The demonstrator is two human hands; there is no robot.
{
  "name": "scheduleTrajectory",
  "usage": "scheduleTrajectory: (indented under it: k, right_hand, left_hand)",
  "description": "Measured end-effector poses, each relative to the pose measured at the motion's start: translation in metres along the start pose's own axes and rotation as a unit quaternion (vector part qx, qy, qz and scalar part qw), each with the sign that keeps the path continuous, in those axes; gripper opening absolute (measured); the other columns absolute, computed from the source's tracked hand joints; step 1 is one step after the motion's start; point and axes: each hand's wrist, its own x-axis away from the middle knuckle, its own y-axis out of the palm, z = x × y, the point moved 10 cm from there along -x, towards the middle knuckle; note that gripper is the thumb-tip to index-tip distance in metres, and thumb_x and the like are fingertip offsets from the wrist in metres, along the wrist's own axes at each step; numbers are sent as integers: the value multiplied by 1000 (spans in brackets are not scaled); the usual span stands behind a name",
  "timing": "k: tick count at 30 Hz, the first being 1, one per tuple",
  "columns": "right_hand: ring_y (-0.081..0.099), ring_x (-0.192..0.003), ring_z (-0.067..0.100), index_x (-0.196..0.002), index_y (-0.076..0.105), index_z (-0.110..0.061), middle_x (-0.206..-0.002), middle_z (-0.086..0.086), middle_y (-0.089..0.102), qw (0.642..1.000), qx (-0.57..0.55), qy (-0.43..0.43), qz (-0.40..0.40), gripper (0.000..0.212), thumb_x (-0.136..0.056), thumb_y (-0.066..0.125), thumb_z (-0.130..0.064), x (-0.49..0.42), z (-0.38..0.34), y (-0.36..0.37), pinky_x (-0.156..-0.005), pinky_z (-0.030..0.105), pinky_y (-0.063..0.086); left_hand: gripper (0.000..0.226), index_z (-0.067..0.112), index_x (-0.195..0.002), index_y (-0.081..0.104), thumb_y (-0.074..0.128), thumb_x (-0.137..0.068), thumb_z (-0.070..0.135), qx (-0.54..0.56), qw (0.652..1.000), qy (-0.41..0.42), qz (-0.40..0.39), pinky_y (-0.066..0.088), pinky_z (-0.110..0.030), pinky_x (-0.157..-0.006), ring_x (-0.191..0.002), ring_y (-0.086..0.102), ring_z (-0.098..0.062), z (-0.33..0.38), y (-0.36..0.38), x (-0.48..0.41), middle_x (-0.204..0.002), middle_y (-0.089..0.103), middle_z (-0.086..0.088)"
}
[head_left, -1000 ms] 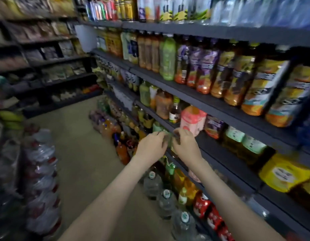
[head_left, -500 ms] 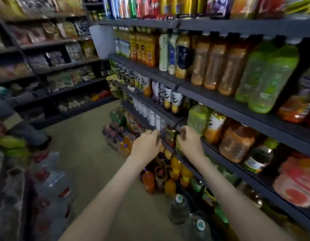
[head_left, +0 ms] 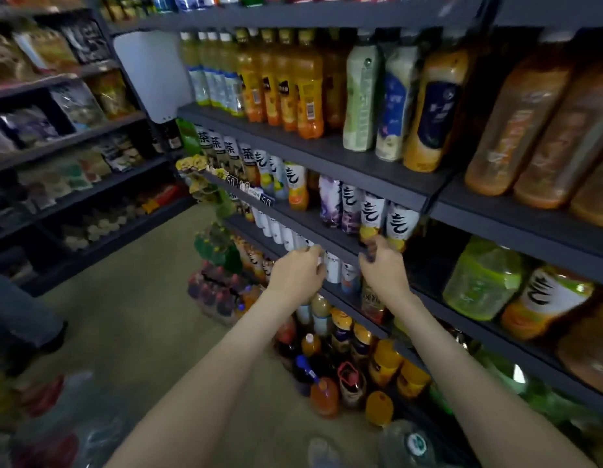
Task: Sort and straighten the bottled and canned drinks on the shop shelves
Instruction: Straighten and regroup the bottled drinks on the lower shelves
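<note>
Both hands have slid further along the aisle, and now the left hand (head_left: 298, 273) curls against the small white bottles (head_left: 334, 270) just ahead of it. The right hand (head_left: 384, 270) hooks its fingers at the shelf lip (head_left: 340, 241), right under a white-labelled bottle (head_left: 399, 221); whether either truly grips, I cannot tell. Orange bottles (head_left: 286, 86) well above the hands look lined up already, but the jumbled bottles on the floor (head_left: 327, 393) below them look like work left.

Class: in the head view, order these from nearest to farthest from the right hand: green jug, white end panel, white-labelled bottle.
1. The white-labelled bottle, just above the right hand.
2. The green jug, on the shelf to its right.
3. The white end panel, far down the aisle, upper left.
</note>
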Motion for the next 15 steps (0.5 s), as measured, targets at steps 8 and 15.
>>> scheduleTrajectory:
  k: [8, 15]
  right_hand:
    - [51, -110, 28, -115, 55, -2, -113, 15, 57, 1000, 6, -22, 12, 26, -90, 54, -7, -93, -58, 68, -91, 32, 39]
    - [50, -116, 30, -121, 53, -4, -119, 16, 56, 997, 21, 58, 52, 30, -91, 54, -7, -99, -32, 84, -95, 34, 41]
  left_hand:
    - [29, 12, -122, 50, 43, -98, 28, -18, 1000, 7, -11, 53, -40, -64, -91, 60, -31, -93, -8, -88, -111, 59, -10]
    - [33, 10, -128, 47, 43, -98, 23, -15, 993, 104, -44, 40, -36, -69, -105, 56, -33, -81, 18, -140, -120, 55, -13]
